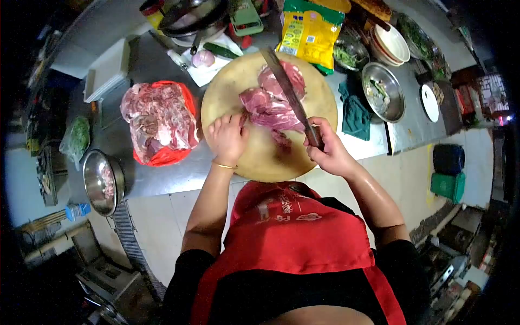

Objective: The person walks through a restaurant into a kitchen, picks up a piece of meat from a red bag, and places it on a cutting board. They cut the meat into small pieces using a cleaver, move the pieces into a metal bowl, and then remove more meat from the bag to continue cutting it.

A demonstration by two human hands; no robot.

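Observation:
My right hand (326,147) is wrapped round the handle of a kitchen knife (287,86). Its long dark blade slants up and left over the raw meat (262,111), hiding part of it. The pieces of meat lie on a thick round chopping board (222,86). On the board's left side rests my left hand (227,138), fingers apart, thumb toward the meat and close to a small dark red scrap. A few more scraps (281,141) lie below the main pieces. Left of the board, a large slab of raw meat (160,124) sits on a red plastic bag (157,158).
A metal bowl with minced meat (103,181) stands at the counter's left edge. Behind the board are an onion (203,58), a cucumber (221,51) and a yellow-green packet (309,33). To the right lie a dark green cloth (355,115) and a steel bowl (383,92).

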